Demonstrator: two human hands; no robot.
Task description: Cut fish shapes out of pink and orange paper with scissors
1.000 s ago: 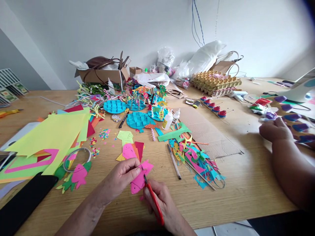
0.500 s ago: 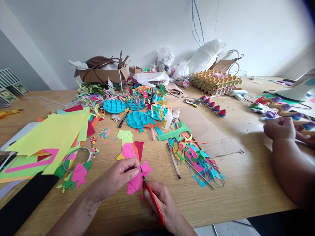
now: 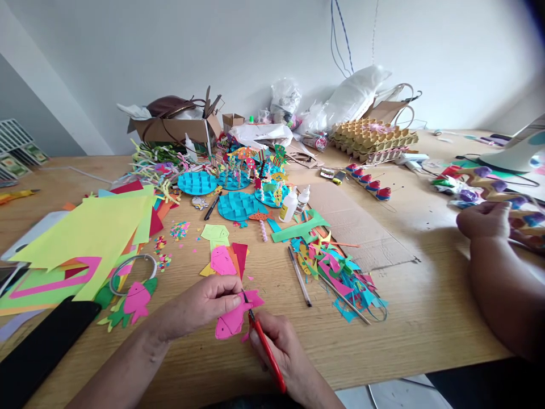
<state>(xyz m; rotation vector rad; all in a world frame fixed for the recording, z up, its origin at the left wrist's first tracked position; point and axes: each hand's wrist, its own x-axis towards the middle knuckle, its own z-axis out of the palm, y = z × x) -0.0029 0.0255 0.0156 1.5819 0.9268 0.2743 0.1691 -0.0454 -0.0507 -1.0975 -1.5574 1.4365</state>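
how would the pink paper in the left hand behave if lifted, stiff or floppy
The pink paper is probably very light, as it looks thin. It seems mildly stiff, since its lower end juts past the left hand without obvious drooping. It may bend at the narrow part beside the scissors.

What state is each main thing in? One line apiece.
Left hand: closed on pink paper
Right hand: gripping scissors
Pink paper: partly cut
Scissors: blades at the paper
Front glue bottles: upright
Clear pen: lying flat
Cardboard sheet: lying flat
Egg trays: stacked
Cardboard box: open, filled
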